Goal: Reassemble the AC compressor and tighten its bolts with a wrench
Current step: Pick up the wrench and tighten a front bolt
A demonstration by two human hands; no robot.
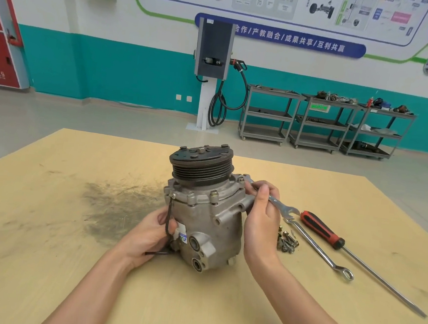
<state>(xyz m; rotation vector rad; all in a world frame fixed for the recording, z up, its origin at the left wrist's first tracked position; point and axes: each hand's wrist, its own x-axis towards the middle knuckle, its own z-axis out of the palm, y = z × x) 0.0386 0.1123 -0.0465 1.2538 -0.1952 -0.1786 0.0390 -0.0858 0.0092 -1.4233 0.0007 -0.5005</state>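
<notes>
A grey AC compressor [210,219] with a black ribbed pulley [202,166] on top stands upright in the middle of the tan table [67,265]. My left hand [145,236] holds its lower left side, where a black wire hangs down. My right hand [261,213] grips an open-end wrench [279,204]. The wrench's far jaw sits at a bolt [240,179] on the compressor's upper right flange. Another bolt [214,194] stands on the front of the flange.
Right of the compressor lie several loose bolts [287,240], a combination wrench [321,253] and a long red-and-black screwdriver [331,238]. A dark smudge [120,205] marks the table at left. Grey carts [321,122] and a charging post [210,75] stand far back.
</notes>
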